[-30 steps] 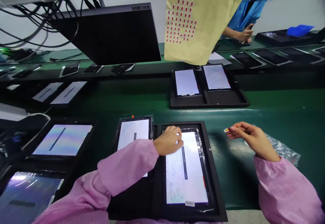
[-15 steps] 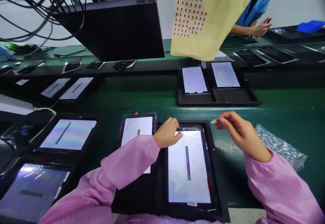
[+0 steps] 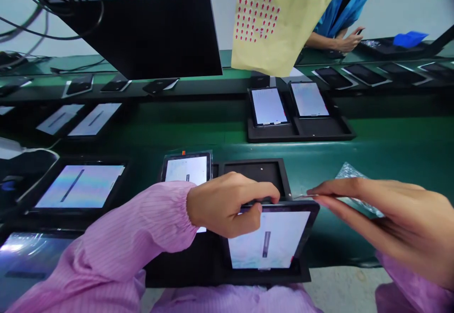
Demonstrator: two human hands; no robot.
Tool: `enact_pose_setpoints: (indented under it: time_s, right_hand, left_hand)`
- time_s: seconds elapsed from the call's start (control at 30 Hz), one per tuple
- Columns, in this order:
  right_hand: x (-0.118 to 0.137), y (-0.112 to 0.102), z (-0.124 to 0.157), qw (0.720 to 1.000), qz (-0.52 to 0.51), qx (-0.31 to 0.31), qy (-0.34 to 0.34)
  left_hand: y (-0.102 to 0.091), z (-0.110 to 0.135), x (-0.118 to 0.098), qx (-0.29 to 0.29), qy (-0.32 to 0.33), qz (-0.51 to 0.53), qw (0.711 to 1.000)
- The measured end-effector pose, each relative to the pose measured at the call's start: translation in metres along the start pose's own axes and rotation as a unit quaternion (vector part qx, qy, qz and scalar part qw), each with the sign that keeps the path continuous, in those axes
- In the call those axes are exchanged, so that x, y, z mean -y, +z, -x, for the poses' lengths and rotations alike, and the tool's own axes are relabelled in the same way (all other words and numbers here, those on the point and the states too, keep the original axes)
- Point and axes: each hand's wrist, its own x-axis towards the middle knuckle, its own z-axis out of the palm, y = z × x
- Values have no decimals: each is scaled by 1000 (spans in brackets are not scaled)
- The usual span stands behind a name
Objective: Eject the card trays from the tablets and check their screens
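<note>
In the head view, the left hand (image 3: pixel 229 206) grasps a tablet (image 3: pixel 280 244) by its upper edge, thumb on the lit screen side and index finger over the top. The tablet lies just below that hand, tilted up with the screen facing the person, its lower end in the right compartment of a black tray (image 3: pixel 248 169). The right hand (image 3: pixel 393 223) pinches a thin flat card (image 3: pixel 301 196), seen nearly edge-on, between thumb and forefinger. The card points left from the fingertips, at the tablet's top right corner; whether they touch cannot be told. A clear plastic bag (image 3: pixel 349 170) lies on the green tabletop (image 3: pixel 315 161), partly behind the right hand. A second tablet (image 3: pixel 187 167) sits left of the first, partly hidden by the left arm.
</note>
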Motion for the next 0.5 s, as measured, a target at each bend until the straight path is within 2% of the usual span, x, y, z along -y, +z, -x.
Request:
enact_pose_setpoints:
  time_s: [0.1,0.2,0.4,0.5]
  right_hand:
    - [1,3,2,999,35,-8,-14]
    - [1,5,5,999,31,19,-26]
    - [2,5,9,997,-9,77,-20]
    - [6,8,2,995,-17,90,-30]
  left_hand:
    - [-1,-2,-7,8,-7,-4,1000]
    - [0,-10,-12,23,-20,8,1000]
    - [2,-27,-9,36,20,103,994]
    - [1,-19,-12,16,-30,177,984]
